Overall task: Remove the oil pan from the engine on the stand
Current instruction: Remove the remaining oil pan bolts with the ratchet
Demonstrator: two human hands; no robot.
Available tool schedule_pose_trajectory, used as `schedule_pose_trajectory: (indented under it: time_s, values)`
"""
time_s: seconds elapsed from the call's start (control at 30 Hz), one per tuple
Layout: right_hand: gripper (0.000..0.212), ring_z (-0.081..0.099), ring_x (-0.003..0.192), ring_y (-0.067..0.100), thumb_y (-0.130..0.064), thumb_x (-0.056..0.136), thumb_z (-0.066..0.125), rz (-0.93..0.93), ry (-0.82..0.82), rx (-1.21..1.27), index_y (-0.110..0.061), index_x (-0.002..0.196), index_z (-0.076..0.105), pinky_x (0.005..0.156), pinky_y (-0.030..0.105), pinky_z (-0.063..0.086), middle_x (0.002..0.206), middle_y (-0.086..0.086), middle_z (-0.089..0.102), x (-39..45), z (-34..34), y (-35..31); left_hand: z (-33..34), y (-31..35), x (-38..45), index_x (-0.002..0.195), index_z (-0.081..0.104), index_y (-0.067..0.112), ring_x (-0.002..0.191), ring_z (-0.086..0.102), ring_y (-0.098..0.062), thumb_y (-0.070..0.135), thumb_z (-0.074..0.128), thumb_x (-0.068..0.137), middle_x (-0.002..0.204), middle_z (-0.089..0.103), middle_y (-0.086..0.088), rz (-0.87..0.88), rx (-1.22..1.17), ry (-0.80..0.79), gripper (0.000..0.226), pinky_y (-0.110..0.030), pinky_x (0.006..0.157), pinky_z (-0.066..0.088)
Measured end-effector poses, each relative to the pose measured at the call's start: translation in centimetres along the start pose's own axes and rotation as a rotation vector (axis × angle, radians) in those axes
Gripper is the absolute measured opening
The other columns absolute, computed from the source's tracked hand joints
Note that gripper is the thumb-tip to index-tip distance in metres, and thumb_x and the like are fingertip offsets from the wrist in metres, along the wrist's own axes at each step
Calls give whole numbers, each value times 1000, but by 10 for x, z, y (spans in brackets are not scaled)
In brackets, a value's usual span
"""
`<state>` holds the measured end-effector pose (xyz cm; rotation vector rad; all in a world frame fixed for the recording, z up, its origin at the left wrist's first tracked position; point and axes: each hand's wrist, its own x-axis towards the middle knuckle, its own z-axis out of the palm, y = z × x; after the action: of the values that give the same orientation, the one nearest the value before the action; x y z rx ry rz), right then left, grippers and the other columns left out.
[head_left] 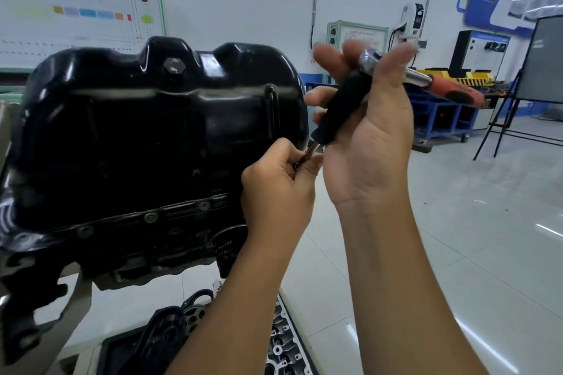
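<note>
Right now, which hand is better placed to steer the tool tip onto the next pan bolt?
Left. The left hand already pinches the tool tip beside the oil pan; the right hand holds its handle end.

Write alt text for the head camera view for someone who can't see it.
A person's right hand holds a ratchet wrench with a black extension, while the left hand pinches its lower tip beside the black oil pan. The pan sits on the engine, with flange bolts visible.

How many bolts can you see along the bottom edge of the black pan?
3: one bolt at the left, one in the middle, one at the right, nearest the left hand. More may be hidden behind it.
</note>
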<state>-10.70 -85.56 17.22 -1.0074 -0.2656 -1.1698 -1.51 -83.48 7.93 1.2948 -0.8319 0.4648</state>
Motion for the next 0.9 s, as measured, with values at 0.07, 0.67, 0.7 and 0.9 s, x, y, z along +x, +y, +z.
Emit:
schedule_pose_trajectory:
  time_s: [0.07,0.67,0.7,0.9]
  values:
    - [35,60,65,21,-43,105,41,-13,-13,24,-14,105,59,64,26,47,103,10,75,1,-1,0,0,-1,0,72,55,26,40,46,-24,55,67,85,48,48,5,7,10,-12,34,-45,39,47]
    - [52,66,70,21,-60,102,38,85,-57,53,-13,102,61,70,32,45,99,7,76,4,-10,-6,2,-6,-3,69,54,19,41,45,-26,42,72,87,46,43,3,63,-31,28,34,-43,44,47]
    - [53,66,72,22,-58,104,33,110,-71,69,-14,101,62,71,33,44,99,7,76,4,-11,-6,1,-5,-3,69,52,20,42,43,-24,42,73,88,46,42,3,65,-19,34,36,-44,44,47]
    - [36,72,71,23,-25,82,83,-60,61,57,-9,102,58,68,31,56,95,11,74,-8,3,-5,-1,0,-3,68,49,21,42,53,-33,50,69,86,47,51,-1,45,-9,27,39,-41,41,44]
